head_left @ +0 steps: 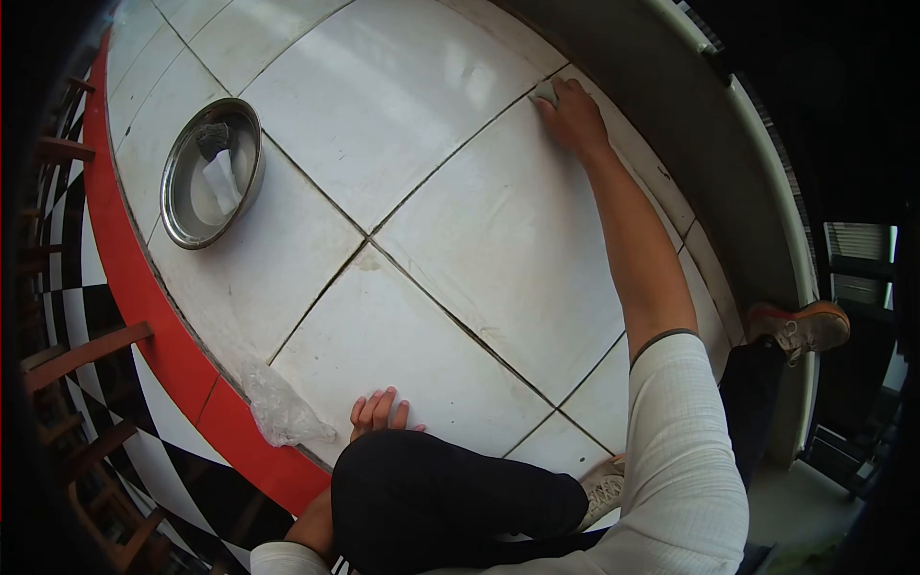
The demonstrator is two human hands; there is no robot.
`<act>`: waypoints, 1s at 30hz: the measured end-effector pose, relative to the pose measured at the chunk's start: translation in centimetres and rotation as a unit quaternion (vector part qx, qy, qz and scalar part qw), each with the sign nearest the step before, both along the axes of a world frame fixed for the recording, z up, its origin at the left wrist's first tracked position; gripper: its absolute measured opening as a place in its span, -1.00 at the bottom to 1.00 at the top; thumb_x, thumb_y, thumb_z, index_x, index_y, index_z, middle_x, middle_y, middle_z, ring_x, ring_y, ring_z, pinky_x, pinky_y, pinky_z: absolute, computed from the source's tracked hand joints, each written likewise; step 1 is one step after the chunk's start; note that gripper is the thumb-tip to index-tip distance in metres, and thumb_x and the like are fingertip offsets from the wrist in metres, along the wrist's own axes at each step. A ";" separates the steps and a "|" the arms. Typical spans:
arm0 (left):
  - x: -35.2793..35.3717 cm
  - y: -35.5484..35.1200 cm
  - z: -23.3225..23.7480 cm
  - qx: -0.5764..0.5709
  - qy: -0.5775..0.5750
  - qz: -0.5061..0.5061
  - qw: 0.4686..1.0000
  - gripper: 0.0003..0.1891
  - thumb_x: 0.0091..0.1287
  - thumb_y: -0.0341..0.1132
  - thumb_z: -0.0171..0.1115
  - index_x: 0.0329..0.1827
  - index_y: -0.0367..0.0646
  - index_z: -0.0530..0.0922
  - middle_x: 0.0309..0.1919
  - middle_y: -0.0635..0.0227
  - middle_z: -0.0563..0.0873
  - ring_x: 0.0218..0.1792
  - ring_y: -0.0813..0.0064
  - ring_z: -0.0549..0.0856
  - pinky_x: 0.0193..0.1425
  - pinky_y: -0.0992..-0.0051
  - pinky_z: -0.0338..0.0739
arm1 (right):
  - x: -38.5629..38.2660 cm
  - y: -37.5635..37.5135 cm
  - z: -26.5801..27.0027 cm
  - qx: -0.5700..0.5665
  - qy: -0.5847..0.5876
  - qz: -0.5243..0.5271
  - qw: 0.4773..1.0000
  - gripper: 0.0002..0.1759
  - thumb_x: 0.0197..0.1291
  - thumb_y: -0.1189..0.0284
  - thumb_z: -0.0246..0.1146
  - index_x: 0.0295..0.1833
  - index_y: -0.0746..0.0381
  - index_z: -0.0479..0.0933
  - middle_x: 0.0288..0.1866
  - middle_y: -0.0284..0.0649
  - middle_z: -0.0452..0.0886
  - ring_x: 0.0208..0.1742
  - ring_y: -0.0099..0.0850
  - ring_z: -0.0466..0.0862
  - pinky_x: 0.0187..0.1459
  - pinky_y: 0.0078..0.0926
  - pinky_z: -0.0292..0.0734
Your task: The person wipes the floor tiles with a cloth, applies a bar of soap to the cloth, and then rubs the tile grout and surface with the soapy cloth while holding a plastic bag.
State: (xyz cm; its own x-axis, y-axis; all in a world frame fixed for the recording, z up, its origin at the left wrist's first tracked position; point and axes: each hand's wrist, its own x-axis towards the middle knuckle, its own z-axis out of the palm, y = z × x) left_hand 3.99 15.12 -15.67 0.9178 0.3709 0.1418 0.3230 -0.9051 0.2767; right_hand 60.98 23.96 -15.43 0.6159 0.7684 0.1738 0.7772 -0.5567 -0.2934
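Note:
My right hand (pixel 577 117) reaches far out across the white tiled floor (pixel 479 278), its fingers closed over a small pale grey pad (pixel 546 93). The pad lies against the tile by a dark grout line, mostly hidden under the fingers; what kind of pad it is, I cannot tell. My left hand (pixel 379 412) rests on the tile beside my bent knee, fingers spread and nothing in them. The back of that hand is hidden behind the knee. A crumpled clear plastic bag (pixel 283 407) lies just left of it.
A round metal basin (pixel 171 196) stands on the tiles at the upper left, holding a dark grey scourer (pixel 212 141) and a white piece (pixel 222 182). A red border (pixel 216 402) edges the tiles, with chairs beyond. A raised ledge (pixel 661 86) curves along the right.

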 end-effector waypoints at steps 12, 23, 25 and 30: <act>-0.1 -0.1 -0.3 0.006 -0.003 0.003 1.000 -0.54 0.43 -0.01 0.30 0.22 -0.14 0.51 0.29 0.04 0.55 0.34 0.12 0.47 0.46 0.03 0.29 | 4.5 1.4 0.3 -0.064 -0.043 0.009 0.997 -0.55 0.38 0.17 0.28 0.13 0.35 0.61 0.23 0.07 0.56 0.26 0.02 0.61 0.23 -0.07 0.57; -0.1 0.0 0.2 -0.008 0.005 0.005 1.000 -0.54 0.42 -0.04 0.29 0.22 -0.16 0.50 0.28 0.01 0.56 0.34 0.12 0.48 0.46 0.02 0.30 | 6.9 3.3 -0.1 -0.116 -0.117 0.106 0.981 -0.64 0.24 0.19 0.34 -0.09 0.30 0.66 -0.01 0.02 0.64 0.13 -0.03 0.65 0.13 -0.12 0.61; 0.1 -0.1 0.0 -0.007 0.003 0.009 1.000 -0.53 0.43 -0.03 0.29 0.22 -0.16 0.50 0.28 0.02 0.55 0.34 0.13 0.48 0.46 0.03 0.29 | 7.5 3.7 -0.1 -0.122 -0.140 0.131 0.974 -0.65 0.25 0.19 0.34 -0.11 0.29 0.67 -0.05 0.01 0.65 0.12 -0.03 0.65 0.11 -0.11 0.61; -0.1 0.0 0.0 -0.004 0.014 0.001 1.000 -0.53 0.43 0.00 0.28 0.22 -0.13 0.51 0.29 0.06 0.55 0.34 0.15 0.46 0.47 0.05 0.27 | 8.8 4.5 -0.5 -0.179 -0.166 0.160 0.957 -0.68 0.29 0.20 0.29 -0.18 0.28 0.68 -0.10 0.01 0.68 -0.01 -0.03 0.70 0.00 -0.10 0.63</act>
State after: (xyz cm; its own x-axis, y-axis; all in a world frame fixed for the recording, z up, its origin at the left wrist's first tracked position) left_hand 3.85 15.15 -15.69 0.9205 0.3738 0.1135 0.3326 -0.9023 0.2745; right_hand 69.82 28.41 -15.96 0.2967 0.9549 0.0095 0.9416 -0.2942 0.1640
